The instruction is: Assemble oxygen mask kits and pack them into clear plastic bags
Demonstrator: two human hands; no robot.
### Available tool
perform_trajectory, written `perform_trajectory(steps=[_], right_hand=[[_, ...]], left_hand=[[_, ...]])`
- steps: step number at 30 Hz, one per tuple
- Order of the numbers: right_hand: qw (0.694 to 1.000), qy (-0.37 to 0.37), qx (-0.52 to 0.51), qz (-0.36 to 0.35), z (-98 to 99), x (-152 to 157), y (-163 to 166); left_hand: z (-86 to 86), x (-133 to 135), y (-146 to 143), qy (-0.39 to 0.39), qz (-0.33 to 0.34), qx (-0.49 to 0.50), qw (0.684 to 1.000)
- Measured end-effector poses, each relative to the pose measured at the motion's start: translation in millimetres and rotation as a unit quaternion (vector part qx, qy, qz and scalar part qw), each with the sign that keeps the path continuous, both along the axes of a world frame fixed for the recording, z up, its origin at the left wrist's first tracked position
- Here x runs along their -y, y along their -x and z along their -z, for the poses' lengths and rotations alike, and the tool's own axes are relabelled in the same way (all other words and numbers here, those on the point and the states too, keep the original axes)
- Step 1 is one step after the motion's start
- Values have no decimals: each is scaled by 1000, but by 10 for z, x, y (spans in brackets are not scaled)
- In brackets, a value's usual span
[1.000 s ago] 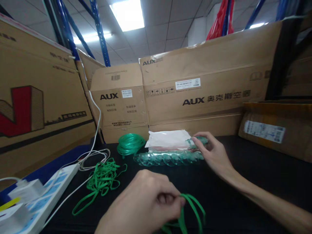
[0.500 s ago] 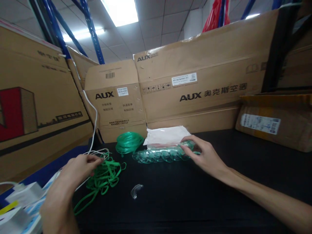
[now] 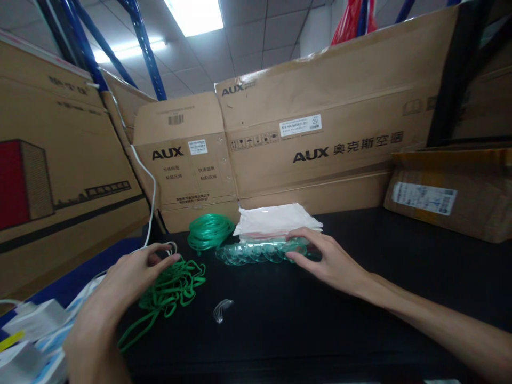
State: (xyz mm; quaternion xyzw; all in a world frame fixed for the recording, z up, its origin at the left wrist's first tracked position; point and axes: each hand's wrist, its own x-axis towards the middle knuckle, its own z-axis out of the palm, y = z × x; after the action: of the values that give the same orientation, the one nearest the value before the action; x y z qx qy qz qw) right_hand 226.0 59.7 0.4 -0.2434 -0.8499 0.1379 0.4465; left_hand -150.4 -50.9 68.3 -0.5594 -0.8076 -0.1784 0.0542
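My right hand [image 3: 326, 258] curls its thumb and fingers around the right end of a row of nested, clear green-tinted plastic shells [image 3: 256, 252], which lies on the black table. My left hand [image 3: 140, 269] hovers at the tangle of flat green straps [image 3: 176, 288], thumb and forefinger apart beside a loop of white cord; its other fingers are partly hidden. Behind the shells lies a stack of white sheets or packets [image 3: 276, 218]. To their left sits a coil of green plastic tubing [image 3: 210, 232]. A small bunch of thin clear or silvery strips [image 3: 222, 310] lies in front.
Cardboard boxes [image 3: 320, 117] wall the back, and another large carton [image 3: 60, 144] stands at left. An opened carton [image 3: 432, 200] sits at right. White plugs [image 3: 38, 320] and a power strip line the left edge, with a white cable [image 3: 151, 186] rising behind.
My right hand has moved slightly left along the shells, its fingers now around their end. My left thumb and forefinger have spread apart above the straps. The view has shifted slightly.
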Motion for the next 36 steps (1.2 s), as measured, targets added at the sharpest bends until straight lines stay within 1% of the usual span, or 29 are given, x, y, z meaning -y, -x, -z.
perform_trajectory(steps=[2, 4, 6, 8, 10, 12, 14, 18, 21, 27, 31, 36], right_hand=[[1000, 5, 17, -14, 12, 19, 7], [999, 11, 34, -23, 40, 40, 19], [998, 18, 50, -30, 79, 55, 29], [997, 23, 67, -41, 118, 63, 34], [995, 28, 80, -57, 145, 66, 35], [992, 34, 91, -75, 157, 71, 32], [991, 38, 96, -90, 154, 79, 30], [991, 38, 79, -96, 122, 112, 40], [994, 35, 50, -96, 91, 140, 59], [994, 59, 9, -96, 97, 111, 67], [994, 64, 25, -90, 115, 67, 56], [991, 83, 63, -88, 61, 138, 53]], left_hand=[[-78, -33, -290, -16, 66, 5, 998], [-91, -71, -639, -43, 177, 33, 983], [-37, -105, -997, -50, 271, 67, 959], [60, -138, -1307, -37, 358, 97, 928], [167, -171, -1520, -20, 408, 102, 907], [254, -205, -1622, -13, 420, 96, 902], [306, -237, -1637, -9, 414, 88, 906], [341, -292, -1578, -1, 395, 69, 916], [357, -312, -1557, -5, 392, 58, 918], [327, -313, -1570, -7, 392, 46, 919], [274, -326, -1570, -36, 373, 42, 926], [265, -338, -1590, -67, 354, 2, 933]])
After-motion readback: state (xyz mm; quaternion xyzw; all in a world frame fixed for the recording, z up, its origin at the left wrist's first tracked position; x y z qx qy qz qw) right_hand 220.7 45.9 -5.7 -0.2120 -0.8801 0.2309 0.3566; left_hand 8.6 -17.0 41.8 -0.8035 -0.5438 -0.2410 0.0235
